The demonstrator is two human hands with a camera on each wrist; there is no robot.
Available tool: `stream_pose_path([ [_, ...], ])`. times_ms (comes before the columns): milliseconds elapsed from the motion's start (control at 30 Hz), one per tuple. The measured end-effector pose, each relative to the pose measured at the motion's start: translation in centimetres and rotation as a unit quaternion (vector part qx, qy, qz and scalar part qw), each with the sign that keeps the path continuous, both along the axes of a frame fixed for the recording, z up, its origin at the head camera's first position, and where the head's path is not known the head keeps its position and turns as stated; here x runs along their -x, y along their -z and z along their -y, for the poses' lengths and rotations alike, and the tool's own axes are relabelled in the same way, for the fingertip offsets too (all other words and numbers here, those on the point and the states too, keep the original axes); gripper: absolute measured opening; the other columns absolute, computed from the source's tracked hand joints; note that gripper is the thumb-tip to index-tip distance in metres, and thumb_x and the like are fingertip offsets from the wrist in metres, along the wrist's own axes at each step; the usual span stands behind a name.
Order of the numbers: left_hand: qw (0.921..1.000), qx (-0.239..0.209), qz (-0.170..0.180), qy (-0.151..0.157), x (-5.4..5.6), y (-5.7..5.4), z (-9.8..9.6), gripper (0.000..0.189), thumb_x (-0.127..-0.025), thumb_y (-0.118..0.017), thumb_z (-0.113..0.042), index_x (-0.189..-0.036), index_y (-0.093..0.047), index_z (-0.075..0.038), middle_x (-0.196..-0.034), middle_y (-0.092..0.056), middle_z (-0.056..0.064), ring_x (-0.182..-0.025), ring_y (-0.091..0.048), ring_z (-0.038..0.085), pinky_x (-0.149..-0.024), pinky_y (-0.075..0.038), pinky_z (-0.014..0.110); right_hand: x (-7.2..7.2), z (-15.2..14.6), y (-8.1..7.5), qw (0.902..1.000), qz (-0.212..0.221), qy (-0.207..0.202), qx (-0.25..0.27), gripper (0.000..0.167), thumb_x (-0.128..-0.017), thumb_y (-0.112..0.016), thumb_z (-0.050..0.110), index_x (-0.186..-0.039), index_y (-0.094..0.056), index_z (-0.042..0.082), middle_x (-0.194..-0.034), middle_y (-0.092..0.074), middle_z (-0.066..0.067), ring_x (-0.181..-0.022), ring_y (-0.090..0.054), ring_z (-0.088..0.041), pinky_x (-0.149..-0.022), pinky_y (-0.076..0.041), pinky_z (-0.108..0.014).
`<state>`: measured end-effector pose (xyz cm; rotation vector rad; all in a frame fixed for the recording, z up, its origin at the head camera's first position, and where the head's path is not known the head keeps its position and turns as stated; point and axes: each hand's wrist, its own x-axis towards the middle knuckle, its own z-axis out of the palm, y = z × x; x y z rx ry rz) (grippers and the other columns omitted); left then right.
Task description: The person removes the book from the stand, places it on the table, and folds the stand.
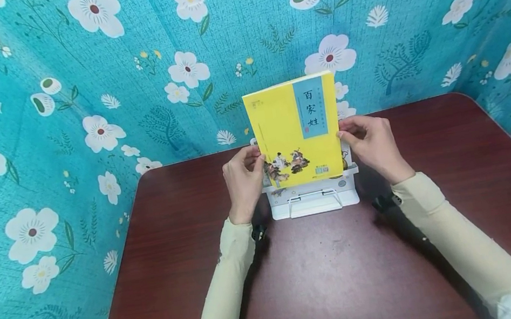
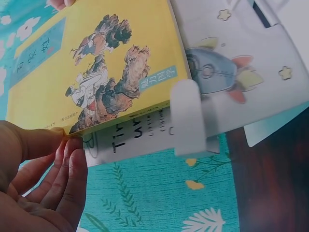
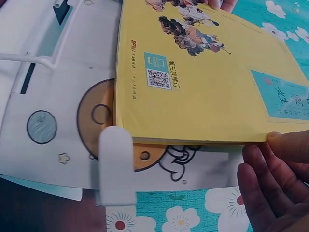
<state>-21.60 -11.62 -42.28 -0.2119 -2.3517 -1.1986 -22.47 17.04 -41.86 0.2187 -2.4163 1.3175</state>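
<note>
A yellow book (image 1: 280, 123) with a blue title panel and painted figures leans upright against a white book stand (image 1: 349, 184) printed with cartoons. My left hand (image 1: 245, 180) pinches the book's left edge between thumb and fingers, low on that side. On the opposite edge, my right hand (image 1: 373, 145) pinches it the same way, thumb on the front cover. In the left wrist view a white retaining tab (image 2: 188, 116) overlaps the book's lower corner. The other white tab (image 3: 116, 164) stands at the lower corner in the right wrist view. The book hides most of the stand's panel.
The stand rests on a dark red-brown table (image 1: 331, 279), toward its far edge. A turquoise floral curtain (image 1: 152, 87) hangs behind the table and along its sides. A white wire bracket (image 1: 314, 203) sits at the stand's front.
</note>
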Motion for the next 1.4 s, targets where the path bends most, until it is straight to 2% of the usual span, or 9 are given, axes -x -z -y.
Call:
stream_pose_path([
  [400,0.9988,-0.025,-0.038,0.018,0.1,-1.4,-0.2,0.021,-0.093,-0.077,-0.007,-0.113,-0.077,0.0,-0.096,-0.08,0.014,-0.082,-0.079,0.023,-0.076,-0.064,0.038,0.1,-0.3,-2.0,0.9989,-0.017,-0.006,0.044,0.023,-0.094,-0.074,0.005,-0.116,-0.077,-0.001,-0.099,-0.077,-0.026,-0.072,-0.06,0.012,-0.069,-0.045,-0.006],
  [600,0.9981,-0.028,-0.049,0.024,-0.1,-2.1,-0.5,0.02,-0.093,-0.077,-0.008,-0.111,-0.078,0.0,-0.094,-0.08,0.014,-0.08,-0.079,0.022,-0.073,-0.064,0.037,-0.2,-0.8,-2.6,0.999,-0.012,-0.001,0.044,0.025,-0.094,-0.075,0.008,-0.117,-0.077,0.0,-0.1,-0.077,-0.023,-0.072,-0.062,0.009,-0.07,-0.047,-0.007],
  [700,0.9978,-0.035,-0.049,0.028,-0.2,-2.4,-0.8,0.019,-0.093,-0.077,-0.007,-0.111,-0.078,0.0,-0.093,-0.08,0.014,-0.079,-0.079,0.021,-0.072,-0.063,0.035,-0.5,-1.1,-2.9,0.9988,-0.013,-0.001,0.047,0.024,-0.094,-0.075,0.009,-0.116,-0.078,0.001,-0.095,-0.077,-0.014,-0.073,-0.063,0.007,-0.07,-0.048,-0.008],
  [833,0.9976,-0.041,-0.043,0.037,-0.5,-2.8,-1.1,0.019,-0.094,-0.076,-0.008,-0.111,-0.078,0.0,-0.095,-0.08,0.014,-0.08,-0.079,0.021,-0.069,-0.061,0.03,-0.9,-1.7,-3.1,0.9984,-0.012,-0.003,0.054,0.024,-0.094,-0.075,0.008,-0.116,-0.077,0.0,-0.088,-0.073,0.014,-0.075,-0.064,0.007,-0.071,-0.049,-0.007],
  [933,0.997,-0.051,-0.036,0.045,-0.7,-3.0,-1.5,0.02,-0.094,-0.076,-0.008,-0.112,-0.078,0.0,-0.095,-0.08,0.013,-0.081,-0.078,0.021,-0.07,-0.06,0.028,-1.2,-2.1,-3.4,0.9982,-0.009,-0.005,0.059,0.024,-0.094,-0.075,0.008,-0.117,-0.077,0.0,-0.086,-0.066,0.028,-0.076,-0.064,0.007,-0.072,-0.05,-0.006],
  [1200,0.993,-0.091,-0.018,0.073,-1.4,-3.1,-2.6,0.02,-0.093,-0.077,-0.006,-0.112,-0.078,-0.001,-0.095,-0.08,0.015,-0.084,-0.079,0.023,-0.08,-0.064,0.031,-2.3,-3.5,-3.8,0.9977,0.002,-0.007,0.067,0.026,-0.095,-0.075,0.009,-0.12,-0.076,0.001,-0.087,-0.067,0.031,-0.078,-0.065,0.005,-0.075,-0.051,-0.006],
  [1400,0.9893,-0.113,-0.007,0.092,-1.7,-3.5,-3.6,0.022,-0.092,-0.078,-0.007,-0.113,-0.078,-0.001,-0.097,-0.08,0.015,-0.085,-0.079,0.023,-0.082,-0.064,0.029,-3.3,-4.7,-4.4,0.9971,0.01,-0.001,0.075,0.03,-0.096,-0.075,0.013,-0.124,-0.074,0.001,-0.092,-0.07,0.029,-0.084,-0.067,0.001,-0.076,-0.051,-0.007],
])
